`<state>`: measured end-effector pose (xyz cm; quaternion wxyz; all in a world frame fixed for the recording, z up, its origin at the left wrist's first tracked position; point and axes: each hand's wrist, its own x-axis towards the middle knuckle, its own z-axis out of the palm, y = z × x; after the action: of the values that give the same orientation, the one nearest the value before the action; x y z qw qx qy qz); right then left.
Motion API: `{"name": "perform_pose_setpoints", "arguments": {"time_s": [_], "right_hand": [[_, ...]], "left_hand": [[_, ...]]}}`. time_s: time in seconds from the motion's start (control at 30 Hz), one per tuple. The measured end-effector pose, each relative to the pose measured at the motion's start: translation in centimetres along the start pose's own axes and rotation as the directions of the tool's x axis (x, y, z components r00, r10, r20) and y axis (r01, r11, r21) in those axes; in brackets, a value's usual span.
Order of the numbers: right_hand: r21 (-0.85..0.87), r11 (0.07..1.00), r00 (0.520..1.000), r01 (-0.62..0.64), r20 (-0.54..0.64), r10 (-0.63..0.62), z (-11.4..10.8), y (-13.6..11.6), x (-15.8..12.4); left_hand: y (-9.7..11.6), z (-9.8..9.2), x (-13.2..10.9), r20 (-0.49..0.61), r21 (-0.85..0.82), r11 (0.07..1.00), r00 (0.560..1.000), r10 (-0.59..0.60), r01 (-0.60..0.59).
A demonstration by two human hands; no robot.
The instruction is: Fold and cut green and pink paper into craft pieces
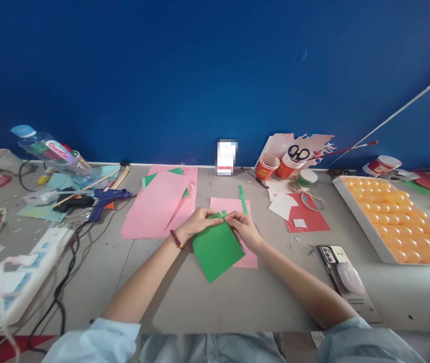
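A square of green paper (pixel 218 252) is held up in front of me, turned on its corner. My left hand (pixel 202 222), with a beaded bracelet (pixel 177 239) at the wrist, pinches its upper edge. Beside it, my right hand (pixel 244 229) is closed with fingertips at the same top corner, where a small green tab (pixel 224 214) sticks up. Both sets of fingertips nearly meet there. Beneath the green square lies a pink sheet (pixel 250 259) on the table. A narrow green paper strip (pixel 242 196) rests across that sheet's far edge.
Pink sheets (pixel 150 212) and a blue glue gun (pixel 105 201) lie to the left, near a power strip (pixel 29 282). Red paper cups (pixel 267 167), scissors (pixel 298 153), a phone (pixel 351 287) and a tray of orange balls (pixel 396 222) are on the right. A lit screen (pixel 226 157) stands at the wall.
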<state>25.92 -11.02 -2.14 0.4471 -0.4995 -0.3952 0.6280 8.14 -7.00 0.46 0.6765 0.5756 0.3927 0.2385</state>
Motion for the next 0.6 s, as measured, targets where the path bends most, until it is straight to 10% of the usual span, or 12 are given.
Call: {"name": "perform_pose_setpoints", "arguments": {"time_s": [0.6], "right_hand": [[0.228, 0.97, 0.996, -0.083, -0.024, 0.09, -0.2, -0.7, 0.3]], "left_hand": [[0.3, -0.3, -0.3, -0.028, -0.09, 0.993, 0.996, -0.085, 0.082]]}}
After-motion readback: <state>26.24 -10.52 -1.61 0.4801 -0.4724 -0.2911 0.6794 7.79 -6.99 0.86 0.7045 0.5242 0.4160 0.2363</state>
